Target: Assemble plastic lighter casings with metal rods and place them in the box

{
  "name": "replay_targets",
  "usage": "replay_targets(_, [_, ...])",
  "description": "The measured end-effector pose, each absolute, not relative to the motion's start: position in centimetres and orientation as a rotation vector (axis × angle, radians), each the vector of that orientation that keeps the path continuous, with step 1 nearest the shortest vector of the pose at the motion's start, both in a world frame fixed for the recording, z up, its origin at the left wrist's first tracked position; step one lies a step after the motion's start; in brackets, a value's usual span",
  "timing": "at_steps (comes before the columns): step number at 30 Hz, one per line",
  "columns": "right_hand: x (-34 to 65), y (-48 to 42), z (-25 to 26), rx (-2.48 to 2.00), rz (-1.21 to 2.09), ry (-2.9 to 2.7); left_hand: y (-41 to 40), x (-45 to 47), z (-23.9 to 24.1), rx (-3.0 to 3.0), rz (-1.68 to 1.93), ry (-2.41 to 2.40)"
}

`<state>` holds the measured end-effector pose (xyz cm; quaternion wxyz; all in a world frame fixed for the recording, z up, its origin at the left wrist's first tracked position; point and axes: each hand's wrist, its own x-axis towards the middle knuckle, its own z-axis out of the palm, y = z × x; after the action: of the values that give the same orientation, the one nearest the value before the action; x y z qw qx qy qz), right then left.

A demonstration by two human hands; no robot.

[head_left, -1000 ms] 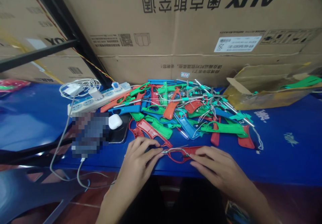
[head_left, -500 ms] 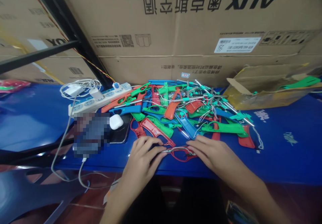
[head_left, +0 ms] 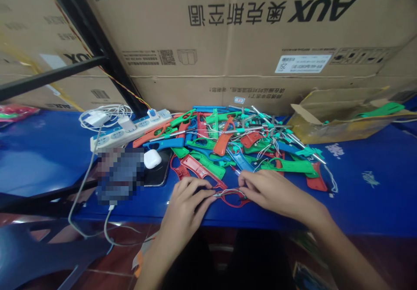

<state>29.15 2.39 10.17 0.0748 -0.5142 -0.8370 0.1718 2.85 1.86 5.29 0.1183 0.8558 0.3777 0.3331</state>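
Near the table's front edge lies a red plastic lighter handle shell with a large finger loop. Thin white wires and a slim metal piece run along it. My left hand pinches its left end between thumb and fingers. Over the right end, my right hand has its thumb and bent index finger closed by the wires; what lies between those fingertips is hidden. Just beyond my hands, another red shell half and a blue shell belong to a heap of red, green and blue shells.
Metal rods with green ends and white wires lie in the heap. At left are a power strip, a phone and a white earbud case. An open carton stands at right. Large cardboard boxes rise behind.
My right hand has shifted slightly left and up, its fingers now more curled into a pinch. My left hand stays on the red shell. The whole view has tilted a little.
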Motion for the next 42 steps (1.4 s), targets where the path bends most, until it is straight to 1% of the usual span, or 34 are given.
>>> replay_targets(3, [29.1, 2.7, 10.3, -1.543, 0.521, -2.521, 1.9, 2.8, 5.2, 2.494, 0.974, 1.109])
replay_targets(8, [29.5, 3.0, 10.4, -1.481, 0.621, -2.598, 1.9, 2.9, 5.3, 2.479, 0.970, 1.110])
replay_targets(15, [28.9, 4.0, 11.8, -1.502, 0.690, -2.612, 1.8, 2.8, 5.4, 2.473, 0.972, 1.089])
replay_targets(19, [28.0, 4.6, 12.0, -1.512, 0.679, -2.589, 1.8, 2.7, 5.3, 2.477, 0.981, 1.079])
replay_targets(25, [26.9, 4.5, 10.3, -1.513, 0.521, -2.511, 1.8, 2.7, 5.2, 2.509, 0.891, 1.121])
replay_targets(30, [27.4, 2.8, 9.3, -1.479, 0.463, -2.455, 1.7, 2.9, 5.5, 2.557, 0.824, 1.129])
replay_targets(35, [27.7, 0.6, 8.8, -1.397, 0.379, -2.464, 1.6, 4.2, 6.1, 2.480, 0.918, 1.076])
replay_targets(42, [28.5, -1.9, 7.2, -1.370, 0.465, -2.298, 2.1, 6.1, 6.1, 2.551, 0.903, 1.039])
